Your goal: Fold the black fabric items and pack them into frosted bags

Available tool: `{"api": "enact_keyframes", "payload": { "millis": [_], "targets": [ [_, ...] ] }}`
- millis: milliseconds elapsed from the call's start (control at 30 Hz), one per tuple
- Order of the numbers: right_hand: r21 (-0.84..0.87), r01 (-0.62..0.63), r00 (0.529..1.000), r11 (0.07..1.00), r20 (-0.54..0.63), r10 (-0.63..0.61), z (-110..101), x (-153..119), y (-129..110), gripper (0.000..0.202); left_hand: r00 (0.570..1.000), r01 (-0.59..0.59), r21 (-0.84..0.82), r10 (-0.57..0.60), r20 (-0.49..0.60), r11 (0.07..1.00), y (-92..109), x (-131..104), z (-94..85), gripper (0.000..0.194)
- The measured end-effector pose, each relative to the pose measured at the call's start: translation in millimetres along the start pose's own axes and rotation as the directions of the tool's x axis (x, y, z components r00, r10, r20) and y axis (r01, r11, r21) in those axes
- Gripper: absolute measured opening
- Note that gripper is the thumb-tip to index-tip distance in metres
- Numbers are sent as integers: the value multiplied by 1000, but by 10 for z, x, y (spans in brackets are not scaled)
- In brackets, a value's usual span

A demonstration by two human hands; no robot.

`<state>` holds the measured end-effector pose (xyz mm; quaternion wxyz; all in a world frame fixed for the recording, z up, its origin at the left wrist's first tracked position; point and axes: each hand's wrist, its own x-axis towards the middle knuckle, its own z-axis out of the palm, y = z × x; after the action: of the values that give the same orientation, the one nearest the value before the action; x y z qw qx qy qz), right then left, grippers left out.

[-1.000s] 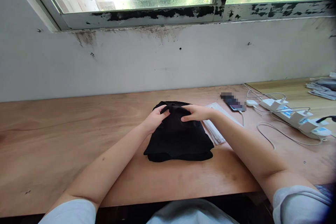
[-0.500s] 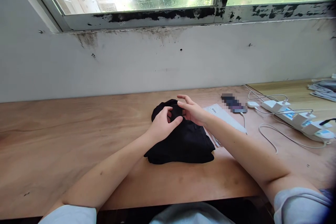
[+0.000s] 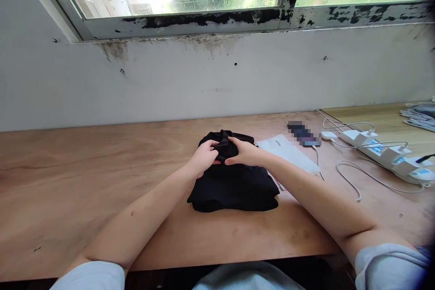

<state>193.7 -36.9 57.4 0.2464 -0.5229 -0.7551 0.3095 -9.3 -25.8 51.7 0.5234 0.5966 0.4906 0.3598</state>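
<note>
Black, now grasped by both hands at far end of folded cloth, apparently with bunching controlled, left of white packet.

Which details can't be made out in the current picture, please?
All in the head view:
- Phone: its screen, masked by pixelation.
- Label: its print, too small to read.
- Right hand: some fingertips, hidden by the bunched black cloth.
- Black cable: its far end, cut off by the right edge.
</note>
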Motion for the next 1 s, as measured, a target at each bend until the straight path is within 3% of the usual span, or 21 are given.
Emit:
{"api": "enact_keyframes", "payload": {
  "millis": [133,267,400,533,800,900,1000],
  "targets": [
    [-61,13,1000,998,-24,-15,-11,40,69,97,1000,16,-110,-19,-25,994,45,3,-4,28],
    [5,75,994,997,-84,-74,-122,72,110,74,999,-32,-143,28,-31,989,106,10,-54,34],
    [138,176,967,975,-212,-144,-297,102,143,49,989,-132,-161,119,-88,978,259,14,-183,39],
    [233,255,912,938,-381,-153,-546,55,85,38,968,-242,-198,223,-115,950,500,-31,-394,37],
    [229,501,764,835,-570,-302,-1076,-439,-336,35,947,-320,-292,299,-115,901,1004,-405,-760,28],
    [215,549,746,807,-561,-359,-1227,-663,-439,33,938,-347,-331,321,-132,877,1119,-552,-824,27],
    [209,546,767,811,-514,-384,-1341,-733,-383,34,938,-347,-352,333,-100,870,1101,-529,-851,26]
  ]
}}
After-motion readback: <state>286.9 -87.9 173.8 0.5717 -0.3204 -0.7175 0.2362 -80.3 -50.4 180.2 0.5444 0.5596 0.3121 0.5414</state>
